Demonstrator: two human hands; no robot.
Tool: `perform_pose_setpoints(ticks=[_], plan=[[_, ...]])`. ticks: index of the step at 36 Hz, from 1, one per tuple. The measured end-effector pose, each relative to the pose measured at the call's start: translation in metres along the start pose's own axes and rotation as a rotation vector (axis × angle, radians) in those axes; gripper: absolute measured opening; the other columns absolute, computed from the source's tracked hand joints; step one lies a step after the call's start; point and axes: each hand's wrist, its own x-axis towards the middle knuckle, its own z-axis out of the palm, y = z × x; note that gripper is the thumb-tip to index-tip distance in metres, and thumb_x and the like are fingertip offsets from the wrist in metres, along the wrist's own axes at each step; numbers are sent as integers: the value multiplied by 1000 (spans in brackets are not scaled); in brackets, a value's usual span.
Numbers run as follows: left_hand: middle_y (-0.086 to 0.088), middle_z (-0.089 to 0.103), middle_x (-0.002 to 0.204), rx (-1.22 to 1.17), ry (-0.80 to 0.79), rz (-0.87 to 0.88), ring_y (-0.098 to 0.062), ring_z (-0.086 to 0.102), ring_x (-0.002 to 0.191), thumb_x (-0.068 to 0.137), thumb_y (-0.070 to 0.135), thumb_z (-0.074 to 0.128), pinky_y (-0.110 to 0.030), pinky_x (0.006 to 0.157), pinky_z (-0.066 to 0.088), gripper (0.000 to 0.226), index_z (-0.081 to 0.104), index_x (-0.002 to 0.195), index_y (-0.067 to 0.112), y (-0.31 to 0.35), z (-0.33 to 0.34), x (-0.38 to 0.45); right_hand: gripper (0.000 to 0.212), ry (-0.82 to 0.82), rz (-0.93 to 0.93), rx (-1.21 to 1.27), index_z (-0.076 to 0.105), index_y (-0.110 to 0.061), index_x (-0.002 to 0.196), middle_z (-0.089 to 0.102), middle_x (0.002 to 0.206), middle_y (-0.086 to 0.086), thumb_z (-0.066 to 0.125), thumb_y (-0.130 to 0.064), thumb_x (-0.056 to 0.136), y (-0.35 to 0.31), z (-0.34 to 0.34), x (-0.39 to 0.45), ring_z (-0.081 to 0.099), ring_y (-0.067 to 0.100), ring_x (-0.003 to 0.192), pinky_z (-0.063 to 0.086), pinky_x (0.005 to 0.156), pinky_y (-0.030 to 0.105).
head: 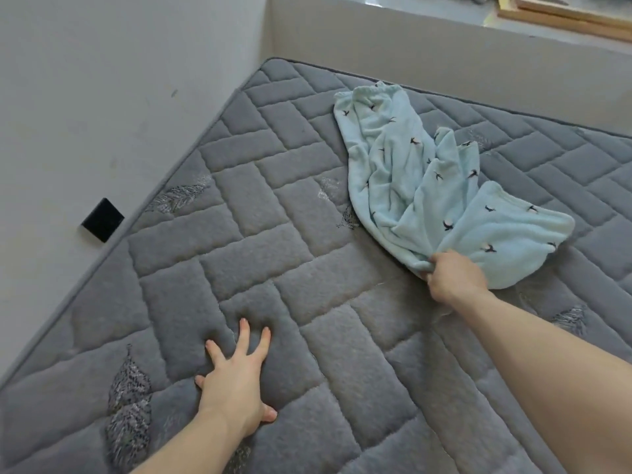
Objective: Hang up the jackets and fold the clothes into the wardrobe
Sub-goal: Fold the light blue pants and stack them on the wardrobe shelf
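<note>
A light blue fleece garment (420, 186) printed with small dark birds lies crumpled on the grey quilted mattress (273, 234), toward its far right part. My right hand (455, 277) grips the garment's near edge, fingers curled into the bunched fabric. Flat on the mattress at the lower left rests my left hand (236, 378), its fingers spread and straight, pressing into the padding and holding nothing.
A white wall (102, 80) runs along the mattress's left edge, with a small black square plate (102, 220) fixed to it. Behind the far edge stands a low white ledge (444, 39) carrying wooden frames (567, 15).
</note>
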Motion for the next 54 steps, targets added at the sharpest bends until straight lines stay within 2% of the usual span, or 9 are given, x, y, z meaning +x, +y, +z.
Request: perform_pose_setpoints(ticks=[9, 15, 20, 26, 35, 39, 43, 47, 54], plan=[[12, -34, 161, -48, -30, 14, -49, -9, 150, 73, 56, 83, -64, 108, 37, 129, -17, 155, 47, 0, -7, -7, 37, -85, -62, 573, 51, -18, 70, 59, 67, 3, 45, -39, 100, -49, -6, -101, 61, 29, 70, 45, 65, 36], [10, -25, 165, -41, -120, 89, -50, -7, 151, 78, 54, 78, -55, 119, 30, 120, -10, 159, 41, -14, -27, -21, 34, -203, -146, 573, 53, -19, 73, 57, 66, -5, 45, -39, 99, -44, -26, -199, 57, 19, 64, 43, 60, 34], [3, 13, 169, -109, -169, 146, -18, 21, 154, 83, 56, 73, -27, 122, 22, 98, 21, 161, 26, -40, -37, -75, 30, -252, -114, 677, 52, -17, 72, 50, 60, -8, 47, -34, 96, -21, -36, -284, 45, 8, 57, 41, 58, 29], [6, 25, 160, -222, -97, 305, -19, 42, 141, 85, 38, 72, -30, 113, 36, 86, 26, 157, 28, -37, -44, -206, 27, -247, -104, 742, 53, -15, 75, 49, 61, -12, 50, -32, 97, 9, -83, -408, 42, 3, 55, 38, 58, 22], [15, 2, 165, -521, 73, 522, -20, 24, 149, 77, 38, 83, -42, 116, 39, 115, 3, 160, 40, 15, -80, -381, 23, -70, -187, 938, 46, -2, 75, 37, 65, 1, 53, -12, 94, 36, -216, -570, 33, 8, 61, 28, 57, 25], [5, 18, 165, -545, 103, 516, -21, 28, 146, 86, 35, 76, -40, 117, 33, 82, 31, 154, 34, 27, -81, -432, 27, 95, -166, 989, 42, -7, 66, 37, 61, -3, 61, -1, 84, 49, -263, -624, 34, 6, 59, 29, 54, 22], [3, 64, 117, -565, 158, 556, -22, 57, 117, 89, 11, 63, -31, 93, 43, 17, 67, 97, 25, 26, -93, -475, 27, 244, -127, 989, 40, -5, 65, 39, 62, 7, 64, -2, 78, 73, -299, -666, 33, 8, 59, 28, 54, 23], [6, 58, 71, -647, 152, 550, -21, 56, 74, 91, 5, 51, -37, 66, 41, 27, 54, 80, 30, 25, -124, -512, 32, 410, -15, 976, 37, -9, 64, 34, 59, -8, 63, 3, 77, 103, -321, -694, 30, 7, 57, 26, 53, 21], [1, 56, 70, -776, 318, 815, -5, 46, 62, 99, 12, 51, -20, 58, 35, 21, 59, 83, 23, 41, -227, -590, 23, 710, 170, 976, 42, -9, 71, 43, 67, 3, 60, 0, 82, 148, -344, -724, 35, 13, 60, 32, 57, 30]])
